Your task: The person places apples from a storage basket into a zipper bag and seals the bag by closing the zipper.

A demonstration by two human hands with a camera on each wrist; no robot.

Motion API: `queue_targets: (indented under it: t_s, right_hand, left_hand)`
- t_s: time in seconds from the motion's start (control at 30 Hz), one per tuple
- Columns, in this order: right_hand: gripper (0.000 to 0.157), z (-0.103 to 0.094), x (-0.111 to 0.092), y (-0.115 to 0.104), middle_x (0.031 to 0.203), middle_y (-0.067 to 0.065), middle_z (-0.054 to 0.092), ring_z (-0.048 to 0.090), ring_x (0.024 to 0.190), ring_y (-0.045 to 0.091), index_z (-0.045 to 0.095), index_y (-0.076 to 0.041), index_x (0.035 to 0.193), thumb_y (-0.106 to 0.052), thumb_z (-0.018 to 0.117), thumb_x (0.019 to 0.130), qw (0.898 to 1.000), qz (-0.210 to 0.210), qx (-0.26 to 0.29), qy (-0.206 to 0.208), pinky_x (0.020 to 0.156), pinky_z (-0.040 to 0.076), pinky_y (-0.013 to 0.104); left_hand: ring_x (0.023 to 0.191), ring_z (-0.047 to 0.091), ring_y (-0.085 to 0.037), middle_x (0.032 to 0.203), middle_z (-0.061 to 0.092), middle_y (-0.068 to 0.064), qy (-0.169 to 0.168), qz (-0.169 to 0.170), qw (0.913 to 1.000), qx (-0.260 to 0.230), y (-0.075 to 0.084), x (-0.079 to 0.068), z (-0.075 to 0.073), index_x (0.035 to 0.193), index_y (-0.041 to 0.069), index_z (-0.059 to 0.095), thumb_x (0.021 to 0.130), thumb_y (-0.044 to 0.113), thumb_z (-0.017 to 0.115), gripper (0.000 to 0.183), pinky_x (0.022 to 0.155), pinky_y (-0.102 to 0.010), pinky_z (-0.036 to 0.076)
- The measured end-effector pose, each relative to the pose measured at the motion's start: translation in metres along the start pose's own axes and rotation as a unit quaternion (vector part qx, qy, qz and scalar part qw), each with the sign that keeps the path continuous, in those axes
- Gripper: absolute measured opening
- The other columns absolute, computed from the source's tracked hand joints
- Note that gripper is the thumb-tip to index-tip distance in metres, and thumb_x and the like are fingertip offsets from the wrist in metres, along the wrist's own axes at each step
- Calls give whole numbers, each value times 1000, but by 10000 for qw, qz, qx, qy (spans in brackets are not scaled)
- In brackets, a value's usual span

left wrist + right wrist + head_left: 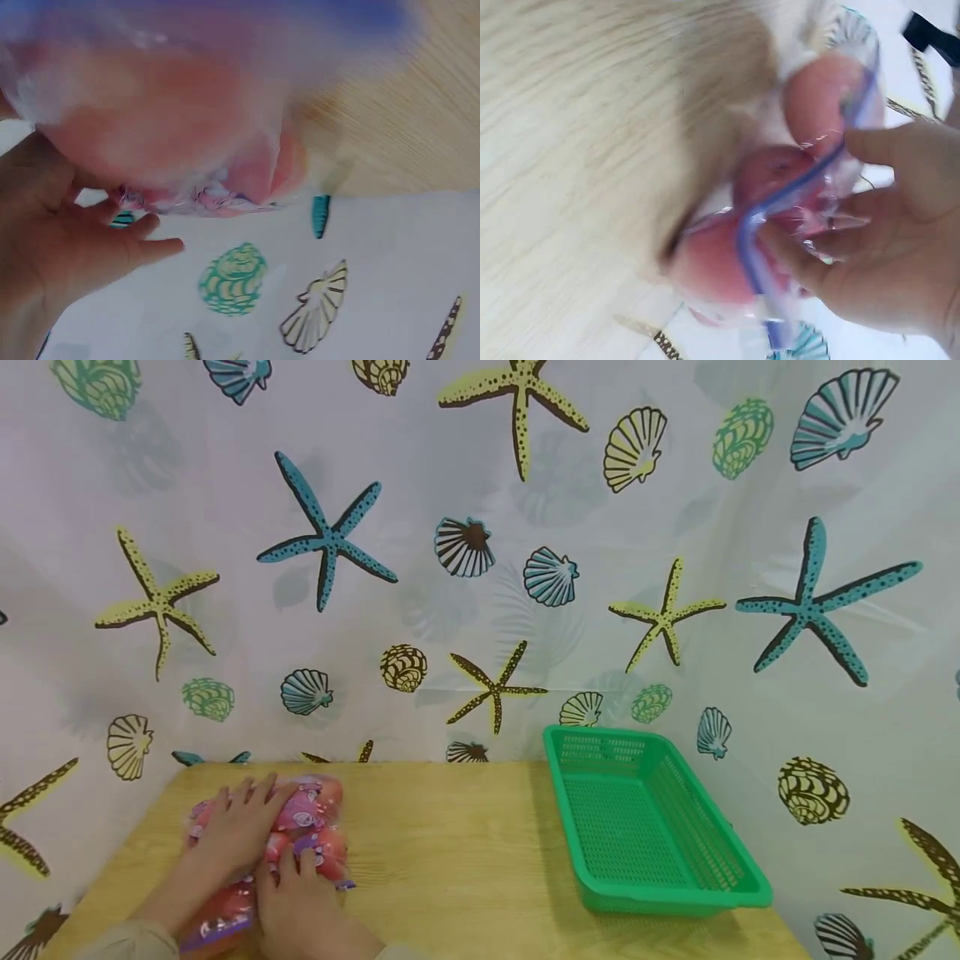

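Several clear plastic bags of round red fruit, apples by their look, lie together at the table's left. My left hand (238,827) reaches over the back bag (303,806), its fingers spread and fairly straight. The left wrist view shows the left hand (82,240) beside a blurred bag close to the camera. My right hand (296,906) touches the middle bag (330,852) from the near side. In the right wrist view its spread fingers rest along that bag's purple closure strip (799,191). Another bag (225,914) lies in front, partly hidden by my left forearm.
A green plastic basket (585,843) with a perforated bottom stands on the right side of the wooden table (442,852). Behind and along the sides hangs a white curtain (480,610) printed with starfish and shells.
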State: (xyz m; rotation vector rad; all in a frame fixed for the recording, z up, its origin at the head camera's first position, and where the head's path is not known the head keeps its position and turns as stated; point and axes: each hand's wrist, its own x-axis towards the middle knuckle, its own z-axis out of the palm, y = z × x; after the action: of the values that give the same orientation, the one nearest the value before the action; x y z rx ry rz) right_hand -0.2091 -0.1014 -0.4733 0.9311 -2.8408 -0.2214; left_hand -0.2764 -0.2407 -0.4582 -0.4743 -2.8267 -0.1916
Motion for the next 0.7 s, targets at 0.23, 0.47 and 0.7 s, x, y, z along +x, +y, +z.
queue_targets:
  t_s: [0.23, 0.47, 0.7]
  right_hand:
    - [64, 34, 30, -35, 157, 6, 6, 19, 139, 27, 13, -33, 148, -59, 34, 93, 9885, 885, -1173, -351, 98, 36, 25]
    - [64, 43, 51, -34, 157, 2, -2, 11, 142, 24, 2, -34, 149, -59, 25, 95, 9795, 1364, -1275, -758, 103, 34, 25]
    - [58, 35, 46, -29, 157, 2, 7, 16, 140, 25, 13, -32, 149, -54, 25, 97, 9816, 1338, -1212, -624, 101, 36, 29]
  left_hand:
    - [129, 21, -55, 148, 24, -25, -300, -802, 9963, -85, -17, 16, 6, 142, 16, 38, 76, 18, 76, 76, 95, -75, 17]
    - [134, 9, -53, 154, 11, -20, -800, -871, 9920, -437, -21, 43, 13, 146, 19, 31, 83, 15, 67, 73, 90, -81, 8]
    - [133, 12, -55, 150, 16, -23, -556, -232, 9978, -278, -26, 56, 16, 144, 11, 33, 84, 7, 65, 68, 94, -76, 16]
